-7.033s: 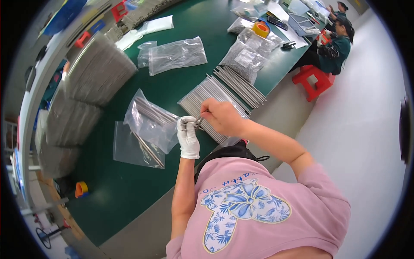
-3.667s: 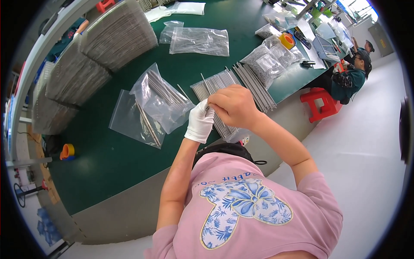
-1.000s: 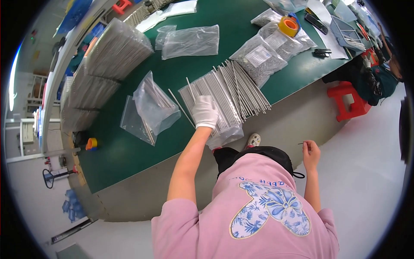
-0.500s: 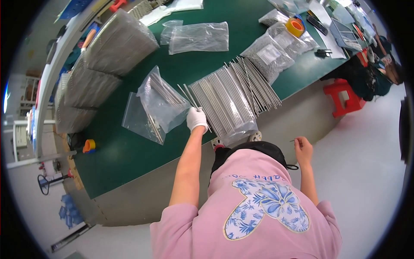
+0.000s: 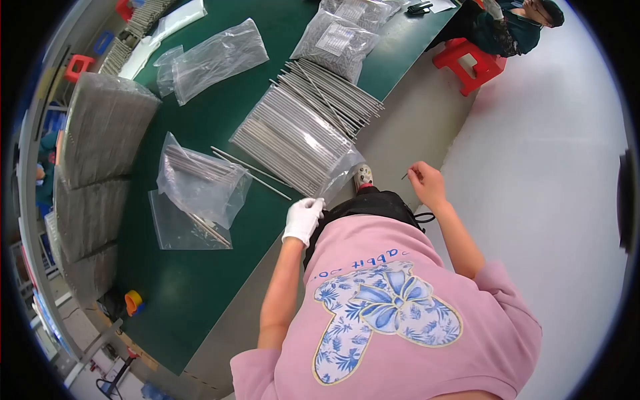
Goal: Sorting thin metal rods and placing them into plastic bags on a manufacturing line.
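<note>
My left hand (image 5: 304, 219), in a white glove, is at the table's near edge. Its closed fingertips pinch the corner of a clear plastic bag (image 5: 346, 168) that holds a flat row of metal rods (image 5: 287, 141). Beside this bag, a few loose rods (image 5: 252, 175) lie on the green table. My bare right hand (image 5: 427, 184) is raised over the floor, away from the table. Between its thumb and fingers it pinches a short, thin, dark piece, too small to name. More bare rods (image 5: 333, 97) lie in a pile at the bag's far side.
Further left lie two clear bags (image 5: 200, 177) with some rods. An empty-looking clear bag (image 5: 223, 60) lies farther back. Wrapped stacks (image 5: 107, 133) line the left side, with a tape roll (image 5: 134, 303) nearby. Filled bags (image 5: 337, 43), a red stool (image 5: 469, 65) and a seated person (image 5: 510, 30) are at far right.
My left hand has left the loose rods and moved to the bag's near corner. The right hand still pinches the small piece. The whole view has turned and shifted.
</note>
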Demonstrator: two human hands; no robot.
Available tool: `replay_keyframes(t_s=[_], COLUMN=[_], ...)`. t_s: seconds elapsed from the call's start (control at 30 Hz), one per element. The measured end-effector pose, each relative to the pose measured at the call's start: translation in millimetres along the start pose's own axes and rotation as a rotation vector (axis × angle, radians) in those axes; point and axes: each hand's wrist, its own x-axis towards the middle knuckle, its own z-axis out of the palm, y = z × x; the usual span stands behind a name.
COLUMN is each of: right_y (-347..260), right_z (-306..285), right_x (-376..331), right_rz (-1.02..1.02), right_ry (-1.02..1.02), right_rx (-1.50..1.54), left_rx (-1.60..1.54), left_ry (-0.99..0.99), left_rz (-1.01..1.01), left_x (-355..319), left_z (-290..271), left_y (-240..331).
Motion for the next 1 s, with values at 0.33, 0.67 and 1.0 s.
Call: replay_keyframes(t_s=[0.33,0.67,1.0], right_y=[62.0,169.8,236.4], right_z=[-38.9,-86.2,-91.0], right_x=[50.1,60.6,48.4], right_rz=[-0.1,0.017,0.099], right_ry=[-0.05,-0.07,-0.055], right_rx=[0.013,0.054,0.011], left_rx=[-0.24,-1.288,-0.695], left_ry=[0.106,0.803,0.61], left_rz=[-0.018,-0.116,-0.377], left_x=[7.3,62.2,68.0], left_z=[84.6,107.7,75.6], left_y=[-1.3,8.9,28.7])
